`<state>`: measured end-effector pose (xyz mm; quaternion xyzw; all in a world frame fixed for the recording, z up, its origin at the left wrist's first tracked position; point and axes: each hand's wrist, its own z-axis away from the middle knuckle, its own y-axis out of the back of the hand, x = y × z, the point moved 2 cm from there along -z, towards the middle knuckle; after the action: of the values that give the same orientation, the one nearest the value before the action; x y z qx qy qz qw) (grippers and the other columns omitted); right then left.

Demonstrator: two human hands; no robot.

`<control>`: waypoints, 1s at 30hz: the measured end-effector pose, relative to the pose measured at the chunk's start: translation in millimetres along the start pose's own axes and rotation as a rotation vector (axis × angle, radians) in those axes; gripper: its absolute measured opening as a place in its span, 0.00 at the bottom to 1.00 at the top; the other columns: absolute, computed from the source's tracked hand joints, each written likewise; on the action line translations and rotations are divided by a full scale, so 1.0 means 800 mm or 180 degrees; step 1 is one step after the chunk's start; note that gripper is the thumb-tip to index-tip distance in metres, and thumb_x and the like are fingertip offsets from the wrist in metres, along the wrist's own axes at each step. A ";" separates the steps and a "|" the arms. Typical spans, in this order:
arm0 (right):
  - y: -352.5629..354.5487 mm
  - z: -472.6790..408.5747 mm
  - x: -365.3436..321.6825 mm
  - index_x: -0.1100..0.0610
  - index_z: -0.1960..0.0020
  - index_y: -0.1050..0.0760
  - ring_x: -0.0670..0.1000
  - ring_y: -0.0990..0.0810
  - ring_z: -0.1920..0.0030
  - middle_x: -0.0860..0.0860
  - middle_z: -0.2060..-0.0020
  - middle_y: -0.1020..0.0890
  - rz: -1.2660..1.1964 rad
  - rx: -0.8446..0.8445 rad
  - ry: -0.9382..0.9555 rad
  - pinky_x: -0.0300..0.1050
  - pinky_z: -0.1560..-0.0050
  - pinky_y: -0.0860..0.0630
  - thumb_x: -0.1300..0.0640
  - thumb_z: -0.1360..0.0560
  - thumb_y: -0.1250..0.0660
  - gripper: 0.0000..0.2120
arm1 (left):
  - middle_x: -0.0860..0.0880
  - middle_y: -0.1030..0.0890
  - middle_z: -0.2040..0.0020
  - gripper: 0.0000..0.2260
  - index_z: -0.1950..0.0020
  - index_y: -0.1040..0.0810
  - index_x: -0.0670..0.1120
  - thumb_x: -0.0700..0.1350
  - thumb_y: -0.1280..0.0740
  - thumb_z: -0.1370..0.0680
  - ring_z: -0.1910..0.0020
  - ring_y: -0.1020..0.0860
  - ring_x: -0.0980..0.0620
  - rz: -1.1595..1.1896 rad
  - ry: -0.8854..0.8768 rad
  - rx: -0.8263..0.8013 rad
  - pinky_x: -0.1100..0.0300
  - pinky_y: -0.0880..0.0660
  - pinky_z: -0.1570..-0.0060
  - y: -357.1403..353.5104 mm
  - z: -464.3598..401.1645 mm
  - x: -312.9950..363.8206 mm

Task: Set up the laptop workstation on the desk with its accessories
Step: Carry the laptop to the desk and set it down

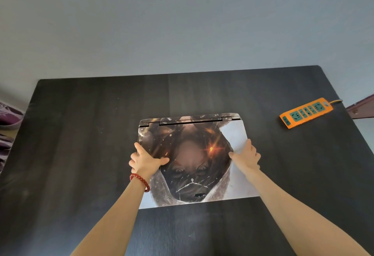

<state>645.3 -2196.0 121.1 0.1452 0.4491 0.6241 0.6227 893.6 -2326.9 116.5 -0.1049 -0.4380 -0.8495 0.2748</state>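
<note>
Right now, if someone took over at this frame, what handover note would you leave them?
Left hand grips the left edge of the closed laptop with a printed picture skin; right hand grips its right edge.
The laptop lies flat, mid black wooden desk, hinge away from the person.
Orange power strip with green sockets lies far right.
Done: laptop on desk.
Left: open lid. No charger or mouse in view.

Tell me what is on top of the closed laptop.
On the closed laptop with the printed picture skin, only the left hand and right hand grip its side edges, thumbs over the lid. Whatever lies beneath it on the dark wooden desk is covered.
</note>
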 end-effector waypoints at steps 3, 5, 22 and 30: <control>0.001 -0.001 0.005 0.55 0.25 0.56 0.61 0.46 0.27 0.54 0.25 0.45 0.0076 -0.0103 0.0102 0.63 0.32 0.42 0.51 0.25 0.34 0.39 | 0.39 0.45 0.27 0.52 0.25 0.61 0.46 0.54 0.26 0.33 0.29 0.44 0.37 -0.0181 -0.0095 0.0013 0.44 0.43 0.31 -0.002 0.005 -0.003; 0.004 0.000 0.006 0.56 0.24 0.57 0.62 0.46 0.27 0.56 0.25 0.46 0.0119 -0.0204 0.0154 0.62 0.31 0.43 0.51 0.25 0.34 0.40 | 0.39 0.44 0.27 0.51 0.25 0.61 0.45 0.55 0.26 0.32 0.29 0.44 0.37 -0.0205 -0.0131 0.0021 0.44 0.43 0.31 -0.001 0.008 -0.004; -0.163 0.273 -0.046 0.59 0.35 0.29 0.54 0.27 0.36 0.55 0.36 0.24 0.1295 -0.2043 0.2988 0.46 0.35 0.32 0.58 0.21 0.44 0.16 | 0.42 0.20 0.42 0.15 0.38 0.25 0.41 0.44 0.35 0.24 0.42 0.23 0.45 0.1337 0.0755 0.1212 0.57 0.30 0.41 0.076 0.230 -0.287; -0.294 0.472 -0.018 0.56 0.36 0.27 0.54 0.27 0.36 0.53 0.37 0.23 0.2229 -0.2899 0.3634 0.44 0.36 0.31 0.58 0.22 0.43 0.16 | 0.44 0.19 0.44 0.12 0.41 0.23 0.43 0.43 0.38 0.23 0.44 0.22 0.46 0.2095 0.1432 0.2033 0.60 0.28 0.49 0.101 0.362 -0.493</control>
<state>1079.8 -2107.3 161.5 -0.3314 0.3280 0.8824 0.0638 1247.2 -1984.7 178.9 0.0373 -0.5496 -0.5432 0.6336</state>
